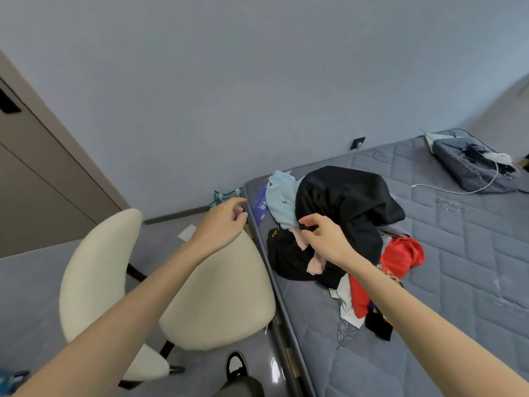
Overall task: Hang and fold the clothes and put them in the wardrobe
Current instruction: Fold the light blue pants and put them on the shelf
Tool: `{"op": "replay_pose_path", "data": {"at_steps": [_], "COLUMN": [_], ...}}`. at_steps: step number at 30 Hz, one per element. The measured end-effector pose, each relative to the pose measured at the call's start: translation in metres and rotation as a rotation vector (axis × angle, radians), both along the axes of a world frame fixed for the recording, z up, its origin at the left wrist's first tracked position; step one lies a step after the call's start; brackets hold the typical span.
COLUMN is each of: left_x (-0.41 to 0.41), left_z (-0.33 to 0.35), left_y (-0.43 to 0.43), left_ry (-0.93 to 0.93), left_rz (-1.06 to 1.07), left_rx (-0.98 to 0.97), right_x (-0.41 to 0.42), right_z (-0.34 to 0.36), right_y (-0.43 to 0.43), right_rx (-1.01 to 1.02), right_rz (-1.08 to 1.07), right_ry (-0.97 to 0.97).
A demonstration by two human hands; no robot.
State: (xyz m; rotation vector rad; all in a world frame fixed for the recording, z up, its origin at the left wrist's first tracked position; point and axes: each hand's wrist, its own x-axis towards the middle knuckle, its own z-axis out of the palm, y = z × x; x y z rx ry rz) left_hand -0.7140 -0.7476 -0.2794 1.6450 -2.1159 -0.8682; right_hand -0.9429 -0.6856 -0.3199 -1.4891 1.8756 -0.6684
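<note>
From the head camera, both bare arms reach forward. The left hand [221, 222] hangs over the gap between the cream chair [217, 290] and the mattress's left edge, fingers loosely curled, holding nothing. The right hand [326, 239] hovers over the pile of clothes [337, 233], fingers relaxed and half bent, thumb apart. No grip shows, and I can't tell whether the fingertips brush the cloth.

The pile sits heaped along the left edge of the grey quilted mattress [472, 267]. A big black garment [343, 202] lies on top, with a light blue piece [282, 202] beside it towards the wall. A pink piece [315, 265] is under the right hand and a red one [400, 256] is on the side away from the edge.

At the far right corner lies a dark bag [469, 170], with a white cable [458, 190] trailing from it.
</note>
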Motion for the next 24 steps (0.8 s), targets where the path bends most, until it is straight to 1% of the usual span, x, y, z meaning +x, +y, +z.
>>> {"op": "replay_pose_path", "data": {"at_steps": [7, 11, 15, 21, 24], "left_x": [-0.011, -0.026, -0.041, -0.054, -0.057], "left_z": [-0.052, -0.095, -0.149, -0.244, -0.285], "left_y": [-0.089, -0.131, -0.174, -0.215, -0.229], "left_ry": [0.028, 0.026, 0.052, 0.076, 0.074], "left_rz": [-0.037, -0.035, 0.033, 0.075, 0.063], "left_rx": [0.126, 0.213, 0.28, 0.389, 0.393], "right_x": [0.002, -0.005, -0.015, -0.031, -0.035], "right_z": [-0.047, -0.082, -0.131, -0.227, -0.271], "right_y": [-0.074, -0.118, -0.172, -0.241, -0.267], "right_rx": [0.125, 0.163, 0.206, 0.265, 0.299], "right_rz": [-0.065, -0.044, 0.035, 0.197, 0.265], "right_ry": [0.046, 0.077, 0.143, 0.347, 0.514]}}
